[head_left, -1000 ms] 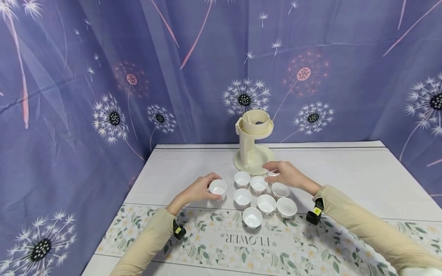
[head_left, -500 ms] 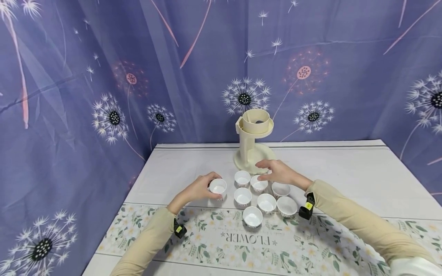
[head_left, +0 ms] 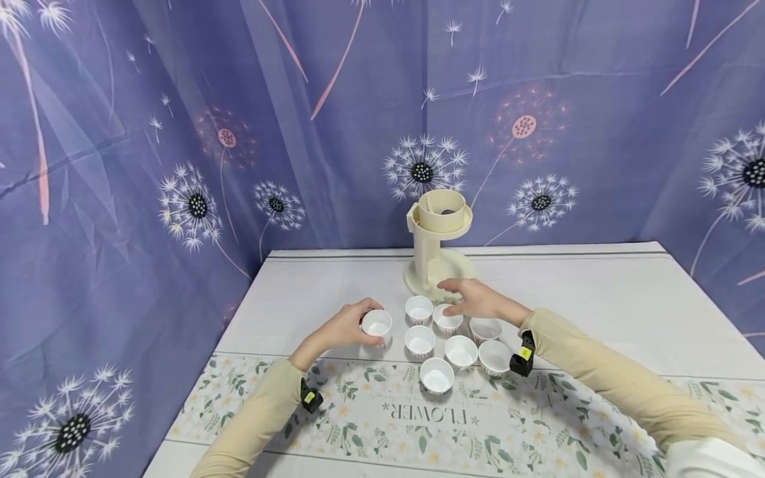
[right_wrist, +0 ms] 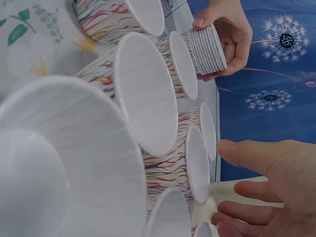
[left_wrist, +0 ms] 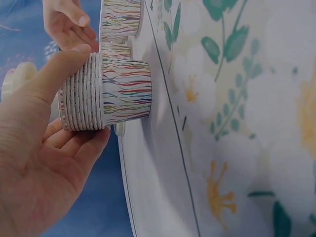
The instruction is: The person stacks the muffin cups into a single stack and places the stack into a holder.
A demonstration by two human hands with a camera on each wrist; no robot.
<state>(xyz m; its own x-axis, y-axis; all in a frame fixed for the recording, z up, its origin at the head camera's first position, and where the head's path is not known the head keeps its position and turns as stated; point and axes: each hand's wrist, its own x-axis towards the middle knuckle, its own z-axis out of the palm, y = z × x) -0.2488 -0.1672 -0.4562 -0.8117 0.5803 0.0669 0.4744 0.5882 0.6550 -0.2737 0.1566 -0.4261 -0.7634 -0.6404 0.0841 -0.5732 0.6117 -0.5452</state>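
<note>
In the head view my left hand [head_left: 346, 324] grips a nested stack of white paper cups [head_left: 377, 324]. The left wrist view shows the many rims of that stack [left_wrist: 84, 96] between thumb and fingers, and wavy coloured lines on its lowest cup. My right hand [head_left: 480, 300] hovers with thumb and fingers spread and nothing between them. Its thumb tip overlaps a single paper cup [head_left: 446, 324] in the head view. Several other single cups [head_left: 420, 342] stand upright in loose rows between the hands; one at the back right is partly hidden under my right wrist.
Behind the cups rises a cream stand [head_left: 426, 259] with a round base and a cylindrical holder [head_left: 441, 211] on top; a dark spot shows inside the holder. A white tablecloth [head_left: 574, 285] with a flower-print band covers the table. A purple dandelion curtain [head_left: 335, 159] hangs behind.
My right hand has drifted left, from the back-right cup to over the middle back cup. My left hand stays in place with its stack.
</note>
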